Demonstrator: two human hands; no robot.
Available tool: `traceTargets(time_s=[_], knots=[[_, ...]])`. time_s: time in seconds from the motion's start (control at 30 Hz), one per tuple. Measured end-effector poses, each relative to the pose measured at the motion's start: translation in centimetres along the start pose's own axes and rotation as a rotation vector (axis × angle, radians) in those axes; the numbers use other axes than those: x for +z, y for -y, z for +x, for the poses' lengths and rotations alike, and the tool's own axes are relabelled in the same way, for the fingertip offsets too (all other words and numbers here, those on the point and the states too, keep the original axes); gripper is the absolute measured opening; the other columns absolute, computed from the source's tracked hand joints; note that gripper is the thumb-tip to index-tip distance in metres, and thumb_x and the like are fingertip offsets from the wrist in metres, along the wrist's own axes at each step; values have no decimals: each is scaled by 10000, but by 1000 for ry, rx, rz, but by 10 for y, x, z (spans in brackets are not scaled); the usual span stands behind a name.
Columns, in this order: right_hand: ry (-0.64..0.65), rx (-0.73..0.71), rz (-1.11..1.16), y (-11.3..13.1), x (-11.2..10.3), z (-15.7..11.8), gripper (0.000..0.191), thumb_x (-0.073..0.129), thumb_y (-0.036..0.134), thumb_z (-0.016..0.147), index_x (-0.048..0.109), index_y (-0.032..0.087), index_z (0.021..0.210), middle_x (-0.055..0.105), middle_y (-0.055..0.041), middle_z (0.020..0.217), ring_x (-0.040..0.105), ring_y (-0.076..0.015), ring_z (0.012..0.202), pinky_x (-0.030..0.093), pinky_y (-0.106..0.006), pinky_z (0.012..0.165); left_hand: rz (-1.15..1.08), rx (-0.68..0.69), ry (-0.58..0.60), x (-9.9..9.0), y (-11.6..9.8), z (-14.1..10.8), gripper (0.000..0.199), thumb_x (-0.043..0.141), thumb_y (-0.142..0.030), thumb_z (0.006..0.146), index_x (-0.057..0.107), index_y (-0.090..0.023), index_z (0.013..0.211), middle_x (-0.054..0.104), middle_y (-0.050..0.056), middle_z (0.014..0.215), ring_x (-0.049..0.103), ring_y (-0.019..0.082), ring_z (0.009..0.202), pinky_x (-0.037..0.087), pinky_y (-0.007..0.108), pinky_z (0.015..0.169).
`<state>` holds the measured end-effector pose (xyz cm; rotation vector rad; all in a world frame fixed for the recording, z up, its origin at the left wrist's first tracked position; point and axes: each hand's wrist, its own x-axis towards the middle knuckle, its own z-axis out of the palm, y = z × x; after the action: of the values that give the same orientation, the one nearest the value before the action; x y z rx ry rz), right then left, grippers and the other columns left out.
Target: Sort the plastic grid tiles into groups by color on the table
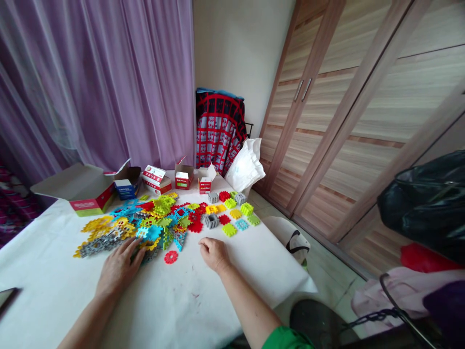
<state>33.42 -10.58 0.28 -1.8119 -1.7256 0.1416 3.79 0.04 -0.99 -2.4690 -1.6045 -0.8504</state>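
My left hand (121, 265) lies at the near edge of a pile of plastic interlocking pieces (145, 222), fingers stretched and spread, fingertips touching the pieces. Grey, yellow, blue, green and red pieces are jumbled there, many of them notched. A round red piece (171, 257) lies by itself between my hands. My right hand (215, 254) rests on the table with its fingers curled closed, and no piece shows in it. Beyond it sit small assembled blocks and flat pieces, among them a grey hollow block (211, 221), a yellow-green piece (229, 230) and a light blue piece (241, 224).
Along the back of the white-covered table (174, 300) stand an open large box (92, 201), a blue box (125, 189) and several small red-and-white boxes (157, 180). A white bag (247, 165) is at the far right corner. A dark flat device (7, 298) lies at left.
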Motion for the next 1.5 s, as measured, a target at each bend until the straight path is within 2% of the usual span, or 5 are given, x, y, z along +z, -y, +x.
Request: traceTargets(time_s=[0.17,0.4,0.63,0.97,1.5], knots=[[-10,6,-8,2,-2,0,238,563,139,846,742,249,959,786,-18,948,726,-160,844,510,-219,764,45,-8,30,-6,-11,-1,579,399,-539,890,593,-195,1314,621,154,1350,589,307,1236,485,468,1017],[-5,-30,-40,4,-4,0,229,556,110,835,726,233,928,782,-24,921,716,-163,827,496,-221,740,69,-19,69,-10,-10,-2,572,412,-548,878,609,-205,1291,656,127,1317,632,302,1182,516,460,978],[73,-210,-129,9,3,-2,199,567,126,839,717,224,926,757,-24,860,698,-166,811,484,-229,716,-38,25,-19,-4,-2,-2,472,453,-521,876,684,-202,1136,739,100,1160,696,254,1064,544,367,962],[142,-455,28,15,22,18,228,529,107,838,704,221,931,752,-26,838,688,-161,763,468,-228,692,-43,-32,18,-15,-17,-9,398,455,-473,908,672,-217,1123,723,99,1186,684,240,1081,541,387,979],[217,-492,214,18,19,21,175,540,112,842,658,240,840,719,2,758,667,-153,709,435,-230,659,-66,-88,92,-20,-21,-9,324,493,-489,888,612,-224,1032,701,117,1216,670,249,1111,532,427,993]])
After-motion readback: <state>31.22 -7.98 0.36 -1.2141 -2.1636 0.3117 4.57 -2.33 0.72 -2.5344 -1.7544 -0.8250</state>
